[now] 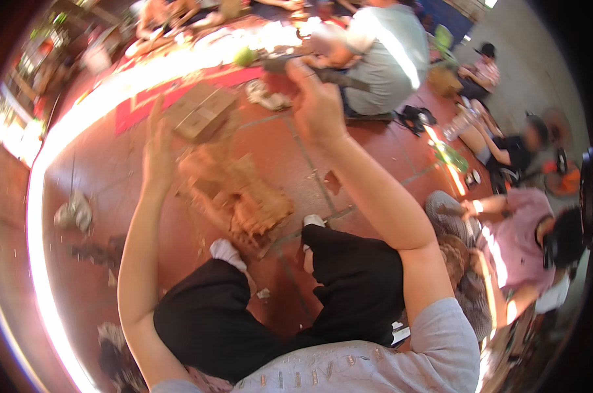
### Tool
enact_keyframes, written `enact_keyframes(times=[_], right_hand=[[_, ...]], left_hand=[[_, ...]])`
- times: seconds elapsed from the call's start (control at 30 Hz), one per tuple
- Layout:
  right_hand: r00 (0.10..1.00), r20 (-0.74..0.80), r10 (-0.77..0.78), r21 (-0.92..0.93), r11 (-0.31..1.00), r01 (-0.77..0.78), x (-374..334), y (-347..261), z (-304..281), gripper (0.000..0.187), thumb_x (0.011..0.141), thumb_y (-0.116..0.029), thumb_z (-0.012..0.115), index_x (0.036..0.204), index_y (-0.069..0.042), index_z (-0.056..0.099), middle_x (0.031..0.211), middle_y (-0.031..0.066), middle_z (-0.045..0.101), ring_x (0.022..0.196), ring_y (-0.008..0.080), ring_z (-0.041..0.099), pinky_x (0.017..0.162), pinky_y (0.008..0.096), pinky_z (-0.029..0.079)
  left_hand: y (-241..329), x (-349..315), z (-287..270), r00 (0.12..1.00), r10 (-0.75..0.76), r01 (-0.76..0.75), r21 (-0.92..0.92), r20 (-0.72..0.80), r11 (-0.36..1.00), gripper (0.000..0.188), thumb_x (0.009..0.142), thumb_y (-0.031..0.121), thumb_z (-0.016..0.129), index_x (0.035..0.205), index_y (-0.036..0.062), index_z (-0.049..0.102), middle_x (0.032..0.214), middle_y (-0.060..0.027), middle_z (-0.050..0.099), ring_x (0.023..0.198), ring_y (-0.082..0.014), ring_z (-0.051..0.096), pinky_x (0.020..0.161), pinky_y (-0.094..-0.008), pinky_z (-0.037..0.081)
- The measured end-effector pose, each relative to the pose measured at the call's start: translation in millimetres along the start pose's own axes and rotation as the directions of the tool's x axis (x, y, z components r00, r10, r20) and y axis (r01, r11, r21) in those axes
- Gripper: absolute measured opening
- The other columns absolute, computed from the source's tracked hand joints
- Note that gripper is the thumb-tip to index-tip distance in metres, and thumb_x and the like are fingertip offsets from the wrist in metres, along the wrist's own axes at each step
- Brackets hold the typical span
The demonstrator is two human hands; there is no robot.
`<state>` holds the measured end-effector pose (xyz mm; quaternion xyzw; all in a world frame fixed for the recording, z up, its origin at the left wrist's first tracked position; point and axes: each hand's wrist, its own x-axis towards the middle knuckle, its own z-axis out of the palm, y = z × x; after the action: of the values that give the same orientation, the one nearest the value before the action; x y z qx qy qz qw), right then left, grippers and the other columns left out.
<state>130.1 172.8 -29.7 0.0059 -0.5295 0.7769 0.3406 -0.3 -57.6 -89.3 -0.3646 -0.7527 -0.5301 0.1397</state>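
My right hand [319,108] is raised over the floor, its fingers closed around a long dark tool [349,80]. Motion blur hides the tool's exact kind. On the left, my left hand [157,147] is lifted with fingers stretched upward and nothing in it. Between my forearms, in front of my feet, lies a rough orange-brown carved wooden piece [260,203] with hollows and ragged edges. Just beyond it sits a squarish light-brown block or box [203,111], close to my left fingers. Neither hand touches the carved piece.
A red mat [136,114] lies beyond the block, with a green round thing [244,56] and a pale crumpled cloth [267,95] nearby. A person in grey [391,59] sits ahead; another in pink [516,242] sits close at right. Chips litter the tiled floor [303,278].
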Motion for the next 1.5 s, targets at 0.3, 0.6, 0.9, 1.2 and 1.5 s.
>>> enact_keyframes(times=[0.3,0.6,0.9,1.2,1.5], right_hand=[[0.933,0.287,0.219,-0.007,0.974,-0.226,41,45,59,0.022,0.09,-0.019,0.058,0.103,-0.001,0.059,0.099,0.0102,0.066,0.091,0.0179,0.066,0.078,0.029,0.052],[0.813,0.351,0.465,-0.235,0.884,-0.405,63,42,66,0.031,0.092,-0.026,0.056,0.112,-0.002,0.062,0.103,0.01,0.067,0.101,0.0182,0.064,0.079,0.0313,0.052],[0.85,0.349,0.395,-0.203,0.917,-0.343,68,66,58,0.022,0.085,-0.023,0.064,0.096,-0.004,0.066,0.092,0.0066,0.069,0.078,0.0119,0.064,0.067,0.0281,0.051],[0.847,0.423,0.322,-0.168,0.947,-0.275,69,67,58,0.015,0.088,-0.019,0.059,0.092,-0.005,0.061,0.086,0.0068,0.067,0.078,0.0134,0.064,0.071,0.0284,0.049],[0.908,0.326,0.262,-0.118,0.965,-0.236,58,48,33,0.01,0.09,-0.014,0.057,0.088,-0.005,0.058,0.086,0.0049,0.064,0.077,0.0116,0.063,0.072,0.0263,0.05]], left_hand=[[-31,-60,14,0.973,-0.137,0.17,-0.175,0.183,0.97,0.079,0.09,0.048,0.058,0.149,0.0105,0.022,0.143,-0.0174,0.038,0.123,-0.0277,0.048,0.101,-0.0396,0.04],[-33,-86,34,0.916,-0.392,0.401,-0.275,0.091,0.874,0.077,0.088,0.042,0.064,0.147,0.0094,0.027,0.146,-0.017,0.031,0.133,-0.0283,0.035,0.103,-0.0387,0.036],[-37,-83,74,0.934,-0.322,0.307,-0.112,-0.154,0.945,0.027,0.098,0.02,0.046,0.116,0.0054,0.06,0.137,-0.0172,0.044,0.13,-0.0315,0.036,0.108,-0.0391,0.029],[-57,-75,72,0.965,-0.241,0.242,-0.008,-0.101,0.97,0.026,0.097,0.019,0.045,0.109,0.0019,0.06,0.124,-0.0136,0.055,0.117,-0.0302,0.045,0.102,-0.0388,0.032],[-33,-74,85,0.982,-0.19,0.186,-0.148,-0.01,0.971,0.027,0.098,0.015,0.046,0.118,0.0011,0.056,0.136,-0.0125,0.046,0.129,-0.0279,0.04,0.107,-0.0369,0.031]])
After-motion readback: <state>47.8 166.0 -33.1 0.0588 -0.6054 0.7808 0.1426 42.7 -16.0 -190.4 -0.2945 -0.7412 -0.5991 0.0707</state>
